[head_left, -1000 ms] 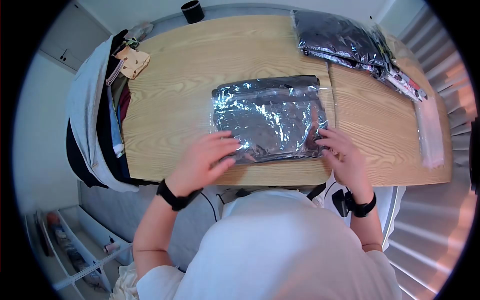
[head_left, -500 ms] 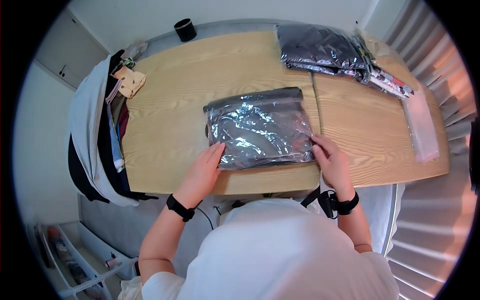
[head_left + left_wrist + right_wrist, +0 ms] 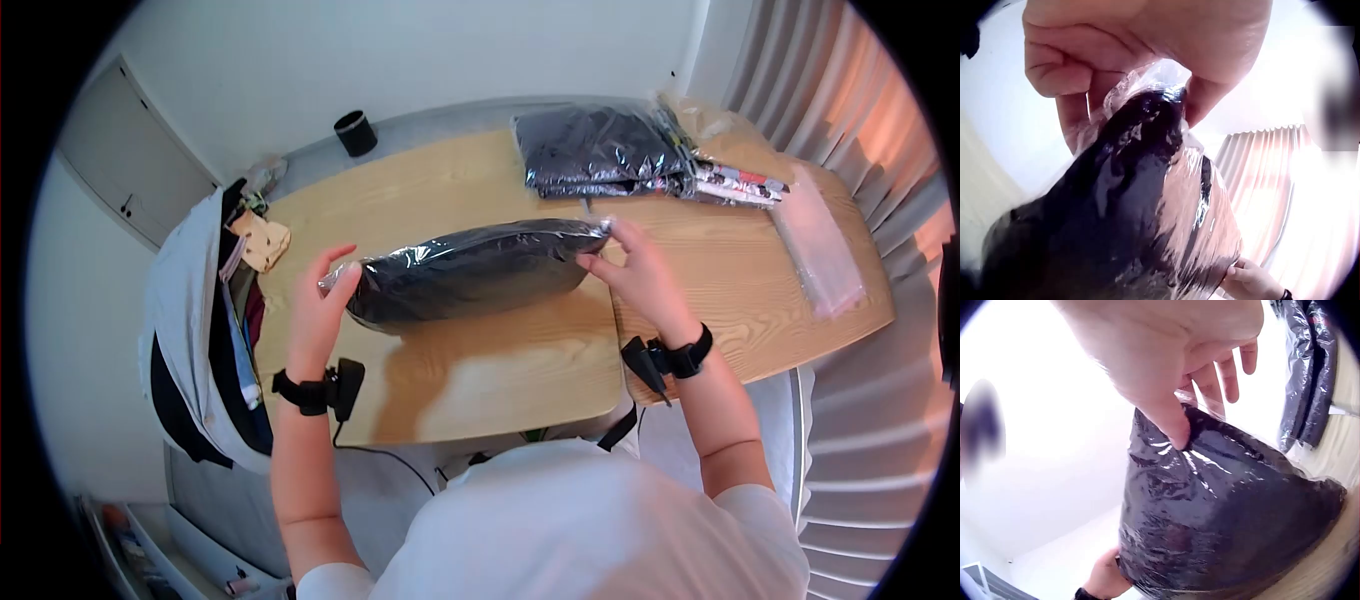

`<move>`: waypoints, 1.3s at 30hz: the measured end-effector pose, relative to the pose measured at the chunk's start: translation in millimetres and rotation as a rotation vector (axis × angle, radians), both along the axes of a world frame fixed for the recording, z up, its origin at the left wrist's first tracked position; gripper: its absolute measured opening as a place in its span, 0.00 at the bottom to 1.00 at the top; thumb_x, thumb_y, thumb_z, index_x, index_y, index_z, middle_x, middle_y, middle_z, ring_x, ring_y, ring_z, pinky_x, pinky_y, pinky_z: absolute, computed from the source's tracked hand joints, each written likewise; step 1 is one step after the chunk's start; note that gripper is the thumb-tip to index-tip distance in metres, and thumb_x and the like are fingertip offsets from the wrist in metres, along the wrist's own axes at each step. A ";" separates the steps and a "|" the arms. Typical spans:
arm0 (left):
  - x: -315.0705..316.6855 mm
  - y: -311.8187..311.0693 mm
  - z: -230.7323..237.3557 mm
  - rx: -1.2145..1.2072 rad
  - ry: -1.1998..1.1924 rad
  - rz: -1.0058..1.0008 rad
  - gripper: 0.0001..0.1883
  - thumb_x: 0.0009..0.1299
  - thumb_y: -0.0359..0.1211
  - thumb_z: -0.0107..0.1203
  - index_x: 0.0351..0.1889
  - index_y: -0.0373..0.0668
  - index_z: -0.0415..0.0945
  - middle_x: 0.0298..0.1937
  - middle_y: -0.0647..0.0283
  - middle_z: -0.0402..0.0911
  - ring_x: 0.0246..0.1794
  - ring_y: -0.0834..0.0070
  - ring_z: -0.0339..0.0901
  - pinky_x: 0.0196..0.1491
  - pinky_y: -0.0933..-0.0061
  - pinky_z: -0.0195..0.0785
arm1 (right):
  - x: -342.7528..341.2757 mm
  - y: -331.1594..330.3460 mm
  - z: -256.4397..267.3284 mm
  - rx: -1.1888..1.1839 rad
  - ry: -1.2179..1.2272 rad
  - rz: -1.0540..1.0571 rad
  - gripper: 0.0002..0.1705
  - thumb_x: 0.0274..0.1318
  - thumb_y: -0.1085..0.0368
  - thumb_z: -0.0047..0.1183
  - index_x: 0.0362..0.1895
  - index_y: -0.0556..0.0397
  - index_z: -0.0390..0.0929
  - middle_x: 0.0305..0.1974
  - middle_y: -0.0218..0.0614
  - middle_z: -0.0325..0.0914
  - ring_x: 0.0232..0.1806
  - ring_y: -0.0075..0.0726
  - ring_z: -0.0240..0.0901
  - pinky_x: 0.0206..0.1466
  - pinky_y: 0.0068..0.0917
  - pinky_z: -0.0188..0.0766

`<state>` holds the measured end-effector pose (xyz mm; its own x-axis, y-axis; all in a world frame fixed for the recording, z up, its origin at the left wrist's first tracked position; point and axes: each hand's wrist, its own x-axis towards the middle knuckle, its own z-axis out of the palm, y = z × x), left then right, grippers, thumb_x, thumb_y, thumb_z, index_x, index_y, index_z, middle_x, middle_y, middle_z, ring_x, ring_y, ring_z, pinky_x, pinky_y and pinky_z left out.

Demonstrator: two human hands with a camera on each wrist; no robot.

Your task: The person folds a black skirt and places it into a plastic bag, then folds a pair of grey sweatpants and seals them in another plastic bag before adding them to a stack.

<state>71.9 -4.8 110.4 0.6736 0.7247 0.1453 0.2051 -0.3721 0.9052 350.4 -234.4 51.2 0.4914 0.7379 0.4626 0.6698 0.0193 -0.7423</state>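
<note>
A dark folded item in a clear plastic bag (image 3: 480, 270) is tilted up above the wooden table (image 3: 500, 375). The left hand (image 3: 322, 305) pinches its left upper corner between thumb and fingers; in the left wrist view this hand (image 3: 1147, 44) grips crinkled clear plastic around the dark bundle (image 3: 1104, 206). At the right upper corner, the right hand (image 3: 645, 280) pinches the bag. The right wrist view shows the right hand (image 3: 1179, 356) with its thumb pressed on the near face of the bag (image 3: 1210, 512) and fingers behind it.
Dark bagged bundles (image 3: 595, 145) lie stacked at the table's back right, beside a flat clear plastic sheet (image 3: 820, 240). Clothes, one grey (image 3: 190, 290), hang over the left edge. A black bin (image 3: 355, 133) stands beyond the table.
The bag was lying flat on the table; both hands have taken hold of its corners and raised it to a tilt. The head view has shifted, showing more wall.
</note>
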 end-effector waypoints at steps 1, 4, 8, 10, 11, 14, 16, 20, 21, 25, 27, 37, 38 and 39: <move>-0.6 9.4 -13.4 0.020 -0.013 -0.009 0.20 0.68 0.36 0.53 0.56 0.38 0.69 0.38 0.68 0.75 0.38 0.83 0.71 0.43 0.81 0.63 | 4.5 7.0 1.1 0.024 0.061 0.044 0.20 0.49 0.65 0.61 0.46 0.55 0.72 0.36 0.36 0.75 0.41 0.34 0.68 0.50 0.28 0.64; -7.9 19.7 -46.3 -0.222 -0.216 -0.204 0.27 0.63 0.33 0.59 0.59 0.36 0.64 0.59 0.62 0.68 0.61 0.74 0.63 0.63 0.69 0.56 | 0.2 17.3 6.7 -0.042 0.258 0.015 0.18 0.53 0.63 0.59 0.45 0.58 0.71 0.36 0.37 0.74 0.40 0.31 0.68 0.48 0.28 0.65; -4.4 31.0 -90.3 -0.121 -0.063 -0.268 0.25 0.62 0.28 0.60 0.58 0.36 0.66 0.55 0.62 0.72 0.56 0.75 0.68 0.59 0.71 0.60 | 11.8 39.6 -41.9 0.091 0.300 0.013 0.20 0.50 0.63 0.61 0.43 0.61 0.71 0.32 0.38 0.74 0.35 0.34 0.70 0.41 0.30 0.68; -2.8 30.7 -101.7 -0.268 0.020 -0.180 0.22 0.62 0.25 0.58 0.54 0.36 0.68 0.51 0.64 0.75 0.50 0.77 0.71 0.54 0.73 0.64 | 8.0 39.0 -49.1 0.154 0.232 0.032 0.20 0.48 0.64 0.62 0.42 0.61 0.70 0.30 0.39 0.75 0.33 0.36 0.70 0.40 0.31 0.68; -1.6 32.0 -105.0 -0.265 0.022 -0.175 0.22 0.62 0.25 0.58 0.54 0.36 0.68 0.51 0.64 0.75 0.50 0.77 0.71 0.54 0.73 0.64 | 3.5 35.4 -47.7 0.045 0.198 0.005 0.21 0.47 0.64 0.62 0.43 0.62 0.70 0.30 0.40 0.75 0.33 0.39 0.71 0.40 0.31 0.68; 7.4 29.8 -108.7 -0.216 -0.138 -0.154 0.14 0.64 0.25 0.56 0.48 0.36 0.70 0.44 0.68 0.77 0.44 0.80 0.72 0.50 0.76 0.65 | 5.8 35.3 -54.0 -0.111 0.198 -0.013 0.22 0.47 0.64 0.62 0.45 0.63 0.70 0.31 0.44 0.76 0.33 0.43 0.72 0.42 0.32 0.69; 9.3 25.7 -105.0 -0.177 -0.099 -0.125 0.13 0.65 0.26 0.56 0.47 0.37 0.71 0.41 0.69 0.77 0.40 0.81 0.72 0.46 0.77 0.66 | 5.6 31.6 -52.4 -0.166 0.234 -0.004 0.22 0.48 0.65 0.61 0.46 0.63 0.70 0.33 0.47 0.76 0.34 0.44 0.72 0.42 0.32 0.69; 2.9 -4.1 -67.2 -0.201 0.125 -0.100 0.13 0.66 0.35 0.57 0.43 0.37 0.72 0.33 0.70 0.77 0.30 0.85 0.70 0.32 0.81 0.65 | 3.5 5.9 -36.9 -0.166 0.362 0.013 0.19 0.52 0.64 0.58 0.44 0.64 0.71 0.31 0.44 0.76 0.31 0.39 0.72 0.38 0.31 0.69; 0.2 -11.2 -66.0 -0.243 0.251 -0.103 0.15 0.66 0.37 0.58 0.42 0.35 0.72 0.33 0.69 0.77 0.31 0.84 0.72 0.31 0.80 0.66 | 4.9 -1.6 -38.8 -0.169 0.393 0.040 0.18 0.53 0.63 0.57 0.43 0.64 0.71 0.30 0.43 0.76 0.31 0.37 0.72 0.37 0.31 0.69; -6.0 -32.3 -93.3 -0.309 0.370 -0.170 0.16 0.64 0.42 0.59 0.36 0.36 0.73 0.24 0.69 0.75 0.22 0.83 0.70 0.24 0.80 0.64 | 2.3 -23.1 -44.5 -0.492 0.352 -0.069 0.17 0.55 0.62 0.55 0.42 0.64 0.72 0.28 0.42 0.74 0.30 0.37 0.71 0.35 0.30 0.68; -6.2 -43.7 -103.8 -0.353 0.442 -0.141 0.18 0.64 0.43 0.60 0.33 0.35 0.73 0.21 0.67 0.74 0.19 0.82 0.70 0.24 0.79 0.65 | -6.7 -28.5 -53.7 -0.472 0.353 -0.090 0.19 0.54 0.62 0.56 0.44 0.64 0.71 0.30 0.44 0.74 0.32 0.42 0.72 0.38 0.32 0.69; 16.7 -68.3 -75.1 0.759 0.263 -0.297 0.27 0.66 0.41 0.53 0.61 0.40 0.62 0.64 0.49 0.62 0.64 0.52 0.59 0.62 0.57 0.56 | -101.2 -12.3 -43.4 -0.326 -0.511 -0.045 0.30 0.50 0.56 0.57 0.58 0.48 0.68 0.61 0.46 0.63 0.65 0.49 0.56 0.65 0.49 0.51; 25.6 -65.6 -74.4 0.803 0.379 -0.393 0.30 0.66 0.41 0.53 0.66 0.48 0.59 0.70 0.53 0.53 0.70 0.54 0.49 0.66 0.50 0.47 | -106.5 -3.9 -48.9 -0.359 -0.528 -0.031 0.29 0.53 0.51 0.53 0.60 0.43 0.68 0.63 0.46 0.60 0.68 0.48 0.51 0.67 0.54 0.45; 33.3 -59.3 -77.5 0.801 0.375 -0.395 0.30 0.66 0.41 0.53 0.66 0.48 0.59 0.70 0.53 0.53 0.70 0.54 0.49 0.66 0.50 0.47 | -109.8 4.0 -53.3 -0.363 -0.530 -0.033 0.29 0.53 0.51 0.53 0.60 0.43 0.68 0.63 0.46 0.60 0.68 0.48 0.51 0.67 0.54 0.45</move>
<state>105.1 -64.2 32.9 0.9504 0.2161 0.2239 0.1569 -0.9542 0.2548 240.5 -230.4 -2.1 0.2896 0.8818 0.3721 0.9435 -0.1977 -0.2660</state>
